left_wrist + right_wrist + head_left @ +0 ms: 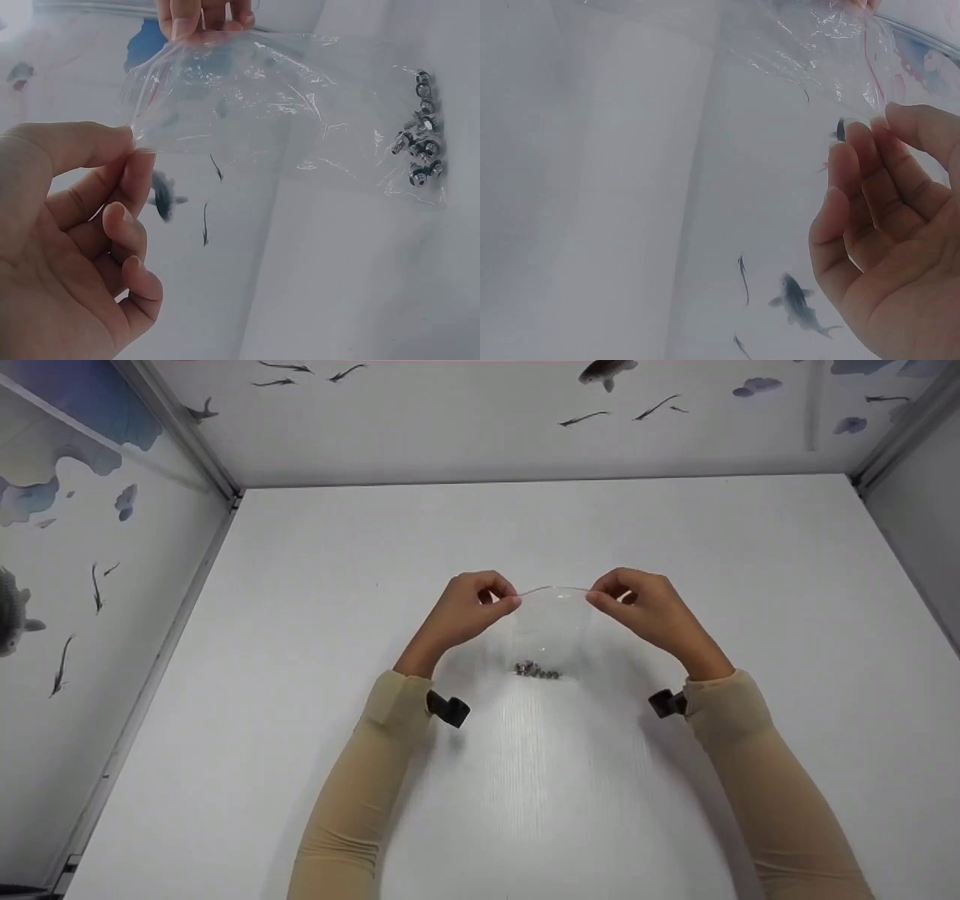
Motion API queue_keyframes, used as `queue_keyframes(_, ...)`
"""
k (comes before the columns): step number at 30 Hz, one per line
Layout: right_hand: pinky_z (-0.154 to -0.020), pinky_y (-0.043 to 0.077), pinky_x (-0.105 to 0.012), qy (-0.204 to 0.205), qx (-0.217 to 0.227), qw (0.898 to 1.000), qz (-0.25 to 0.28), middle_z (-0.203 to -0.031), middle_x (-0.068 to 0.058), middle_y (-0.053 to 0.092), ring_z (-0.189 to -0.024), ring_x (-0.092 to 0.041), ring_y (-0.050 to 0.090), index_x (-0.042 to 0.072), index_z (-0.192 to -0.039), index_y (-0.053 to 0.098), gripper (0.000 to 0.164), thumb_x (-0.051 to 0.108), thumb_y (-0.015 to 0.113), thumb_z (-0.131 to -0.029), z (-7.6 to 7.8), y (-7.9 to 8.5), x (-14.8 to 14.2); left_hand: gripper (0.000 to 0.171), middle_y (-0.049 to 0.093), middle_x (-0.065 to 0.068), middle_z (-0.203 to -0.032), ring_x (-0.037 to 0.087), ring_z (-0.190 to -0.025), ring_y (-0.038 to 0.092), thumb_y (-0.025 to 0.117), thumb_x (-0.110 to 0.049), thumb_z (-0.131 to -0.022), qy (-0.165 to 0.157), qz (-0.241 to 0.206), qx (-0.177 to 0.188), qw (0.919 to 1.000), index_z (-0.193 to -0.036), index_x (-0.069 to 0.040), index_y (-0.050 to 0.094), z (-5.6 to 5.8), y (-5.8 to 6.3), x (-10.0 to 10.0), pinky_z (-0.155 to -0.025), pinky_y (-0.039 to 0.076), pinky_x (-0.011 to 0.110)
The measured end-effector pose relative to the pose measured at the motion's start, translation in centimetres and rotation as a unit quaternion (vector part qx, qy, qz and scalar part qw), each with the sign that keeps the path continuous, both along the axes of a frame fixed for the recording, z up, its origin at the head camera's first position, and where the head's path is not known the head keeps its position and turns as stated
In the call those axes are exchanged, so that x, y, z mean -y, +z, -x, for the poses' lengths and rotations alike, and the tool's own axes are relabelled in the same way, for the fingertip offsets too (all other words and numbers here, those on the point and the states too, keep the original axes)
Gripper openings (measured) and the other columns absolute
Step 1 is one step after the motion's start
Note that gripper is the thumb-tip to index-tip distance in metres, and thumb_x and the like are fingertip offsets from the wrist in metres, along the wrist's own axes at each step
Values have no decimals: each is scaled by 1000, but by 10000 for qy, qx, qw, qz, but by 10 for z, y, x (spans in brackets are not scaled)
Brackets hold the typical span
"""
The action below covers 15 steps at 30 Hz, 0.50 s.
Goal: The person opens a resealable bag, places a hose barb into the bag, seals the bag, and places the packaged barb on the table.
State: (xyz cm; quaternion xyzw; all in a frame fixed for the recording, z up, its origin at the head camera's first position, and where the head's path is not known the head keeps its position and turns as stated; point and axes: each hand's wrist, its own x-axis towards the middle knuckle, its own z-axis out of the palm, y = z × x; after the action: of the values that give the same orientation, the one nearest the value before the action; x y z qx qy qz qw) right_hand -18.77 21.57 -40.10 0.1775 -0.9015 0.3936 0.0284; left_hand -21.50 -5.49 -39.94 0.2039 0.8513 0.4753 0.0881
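Observation:
A clear plastic zip bag hangs between the two hands, its top edge stretched and slightly bowed, with a reddish line along it. Several small shiny metal nuts or similar fittings lie gathered along its bottom. My left hand pinches one top corner between thumb and index finger; the other fingers curl loosely, as the left wrist view shows. At the opposite top corner, my right hand pinches the bag the same way. In the right wrist view only part of the bag appears, and the metal pieces are out of sight.
A white table spreads beneath the hands. White panels printed with fish and plants stand at the back and left, with a plain panel on the right. Black wrist cameras sit on both sleeves.

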Motion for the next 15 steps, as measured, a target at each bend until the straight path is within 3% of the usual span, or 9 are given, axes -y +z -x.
queue_keyframes(7,-76,45,-25,76,52,9999,87,-92,-5,68,-81,-7,56,6,-98,68,26,31,65,-91,-2,0,1,16,67,5,-94,13,-70,45,63,-23,-93,43,68,-172,9998,-96,-8,70,-3,1,-1,-65,37,25)
queue_keyframes(15,-74,44,-19,98,-262,9996,108,-90,-4,69,-77,-8,55,5,-96,69,23,27,66,-91,-3,1,2,17,67,5,-93,14,-68,44,63,-22,-93,128,98,-301,9994,-96,-8,70,-5,3,-1,-63,37,25)
